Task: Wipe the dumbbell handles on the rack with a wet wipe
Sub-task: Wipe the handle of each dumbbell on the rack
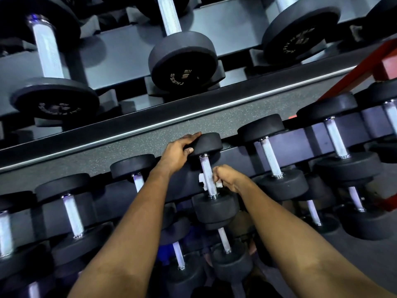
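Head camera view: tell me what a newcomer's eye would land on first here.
In the middle of the view, two bare arms reach to one dumbbell in the near row: the left hand grips its far head, while the right hand wraps a white wet wipe round the metal handle. Above, larger black dumbbells sit on the upper shelf, and a red frame cuts across the right edge.
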`<state>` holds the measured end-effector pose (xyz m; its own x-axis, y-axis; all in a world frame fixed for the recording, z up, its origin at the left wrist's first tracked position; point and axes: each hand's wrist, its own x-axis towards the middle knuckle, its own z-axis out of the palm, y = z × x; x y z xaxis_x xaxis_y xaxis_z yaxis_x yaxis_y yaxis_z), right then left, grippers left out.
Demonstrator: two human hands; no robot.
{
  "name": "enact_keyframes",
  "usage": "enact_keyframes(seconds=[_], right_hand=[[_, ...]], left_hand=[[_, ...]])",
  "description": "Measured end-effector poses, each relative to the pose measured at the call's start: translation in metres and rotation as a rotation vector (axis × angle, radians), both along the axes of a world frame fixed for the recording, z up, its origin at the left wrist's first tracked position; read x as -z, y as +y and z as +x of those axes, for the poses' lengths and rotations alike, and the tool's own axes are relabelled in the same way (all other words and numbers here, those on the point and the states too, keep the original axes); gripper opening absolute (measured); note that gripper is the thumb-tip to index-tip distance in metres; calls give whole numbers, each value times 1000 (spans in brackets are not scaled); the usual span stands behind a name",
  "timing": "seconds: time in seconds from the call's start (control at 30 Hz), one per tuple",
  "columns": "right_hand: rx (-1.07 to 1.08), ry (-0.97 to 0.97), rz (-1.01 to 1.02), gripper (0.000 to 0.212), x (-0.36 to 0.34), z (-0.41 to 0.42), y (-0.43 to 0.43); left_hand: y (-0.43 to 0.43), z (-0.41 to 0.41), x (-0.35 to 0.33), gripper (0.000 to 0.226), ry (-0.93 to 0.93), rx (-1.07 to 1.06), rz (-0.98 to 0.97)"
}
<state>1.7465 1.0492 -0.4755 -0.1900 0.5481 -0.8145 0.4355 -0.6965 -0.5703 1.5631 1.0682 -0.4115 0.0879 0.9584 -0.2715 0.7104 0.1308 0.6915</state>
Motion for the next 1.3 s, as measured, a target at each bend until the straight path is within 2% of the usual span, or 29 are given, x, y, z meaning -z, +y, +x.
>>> enact_keyframes(seconds=[0.1, 0.2, 0.27, 0.3, 0.33, 0.4, 0.43, 0.6, 0.77, 0.83, 0.9, 1.07, 1.17, 1.3], right_hand=[[-67, -21, -2, 26, 5, 2, -2], [-22, 31, -4, 16, 9, -2, 4], [-11, 65, 30, 47, 27, -2, 5], [-24, 59, 16, 53, 36, -1, 5], [-36, 48, -10, 47, 39, 0, 5], [-40, 30, -31, 22, 14, -2, 3], [-9, 38, 5, 18, 0, -4, 4], [320, 143, 189, 33, -16, -20, 8], [360, 45, 308, 56, -12, -53, -19], [362, 29, 283, 53, -13, -58, -11], [346, 58, 172, 31, -15, -53, 6], [229, 136, -4, 17, -12, -29, -3], [142, 85, -26, 26, -12, -20, -24], [0, -16, -6, 25, -7, -20, -21]], left_hand=[[0, 0, -1, 59, -5, -7, -7], [0, 0, -1, 59, -6, -9, -8], [0, 0, -1, 59, -9, -2, -6], [1, -1, 0, 59, -11, 0, -5], [1, -1, 0, 59, -14, -2, -7], [0, -1, 0, 59, -15, -1, -14], [0, -1, 0, 59, -15, 2, -14], [2, -2, 3, 60, -17, 13, -7], [1, -2, 5, 60, -41, 12, 16], [1, -3, 6, 60, -47, 9, 10], [2, -2, 7, 61, -57, 6, -1], [4, -4, 9, 60, -33, 13, -8], [6, -5, 10, 61, -30, 19, -5], [5, -6, 14, 62, -22, 26, -13]])
